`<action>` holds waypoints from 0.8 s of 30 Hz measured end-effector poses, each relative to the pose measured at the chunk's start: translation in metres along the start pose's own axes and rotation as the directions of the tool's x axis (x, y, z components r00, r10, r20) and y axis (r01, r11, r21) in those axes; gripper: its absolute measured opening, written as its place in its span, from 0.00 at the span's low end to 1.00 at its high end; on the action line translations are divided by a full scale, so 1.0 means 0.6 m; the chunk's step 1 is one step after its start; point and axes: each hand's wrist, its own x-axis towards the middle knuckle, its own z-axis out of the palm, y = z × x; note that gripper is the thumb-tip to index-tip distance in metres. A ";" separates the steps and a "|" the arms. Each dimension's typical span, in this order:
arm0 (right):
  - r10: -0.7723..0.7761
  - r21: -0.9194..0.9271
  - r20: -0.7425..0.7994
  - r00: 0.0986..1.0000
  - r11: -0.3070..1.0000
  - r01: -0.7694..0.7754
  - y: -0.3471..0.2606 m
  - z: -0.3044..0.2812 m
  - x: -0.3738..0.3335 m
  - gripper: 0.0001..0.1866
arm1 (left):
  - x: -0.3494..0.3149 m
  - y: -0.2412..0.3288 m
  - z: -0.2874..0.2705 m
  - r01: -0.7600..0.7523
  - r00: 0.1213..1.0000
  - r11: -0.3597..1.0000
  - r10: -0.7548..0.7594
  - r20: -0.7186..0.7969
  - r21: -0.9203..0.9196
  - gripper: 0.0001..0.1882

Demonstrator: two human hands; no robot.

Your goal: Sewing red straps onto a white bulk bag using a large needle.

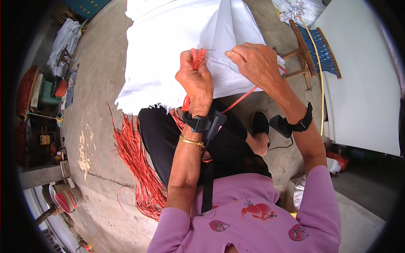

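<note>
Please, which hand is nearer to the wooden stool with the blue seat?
Right. The right hand is left of the stool in view; the left hand is farther left, gripping red strands.

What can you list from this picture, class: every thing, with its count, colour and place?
Fabric stack: one, white, top centre
Red strands: one bunch, in the left hand
Thin rod: one, greyish, at the right hand's fingertips
Strand pile: one, red, floor, left of the legs
Wood-framed seat: one, brown and blue, upper right
Cane: one, yellow, right
Panel: one, white, far right
Bundles: two, white, upper left and upper right
Scraps: many, pale, floor, left
Clutter: uncountable, mixed colours, left edge
Wristbands: two, black, one per wrist
Bracelet: one, gold, left forearm
Shoe: one visible, black, right
Hands: two, left and right, bare, upper centre
</note>
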 end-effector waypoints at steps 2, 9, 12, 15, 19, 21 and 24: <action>0.126 0.172 0.102 0.987 0.975 -0.142 -0.006 -0.003 0.010 0.27 | -0.005 0.006 0.003 -0.129 0.987 0.992 0.128 0.099 0.005 0.11; 0.341 0.604 0.210 0.916 0.692 -0.396 0.012 0.010 0.035 0.27 | 0.002 0.016 -0.021 -0.144 0.957 0.987 0.121 0.264 0.068 0.16; 0.283 0.500 0.265 0.922 0.777 -0.382 0.026 -0.012 0.040 0.23 | 0.013 -0.003 -0.052 -0.289 0.946 0.826 0.166 0.280 0.485 0.13; 0.226 0.420 0.271 0.936 0.847 -0.326 0.033 -0.019 0.035 0.23 | 0.019 -0.007 -0.063 -0.258 0.966 0.864 0.222 0.132 0.432 0.12; 0.291 0.460 0.217 0.932 0.811 -0.361 0.035 -0.013 0.033 0.24 | 0.002 0.028 -0.042 -0.335 0.935 0.906 0.286 0.209 0.260 0.15; 0.307 0.472 0.214 0.927 0.799 -0.373 0.029 -0.009 0.035 0.24 | -0.010 0.041 -0.020 -0.353 0.929 0.835 0.258 0.265 0.422 0.15; 0.277 0.449 0.218 0.936 0.823 -0.348 0.026 -0.009 0.035 0.24 | 0.007 0.017 -0.023 -0.254 0.967 0.802 0.195 0.164 0.541 0.09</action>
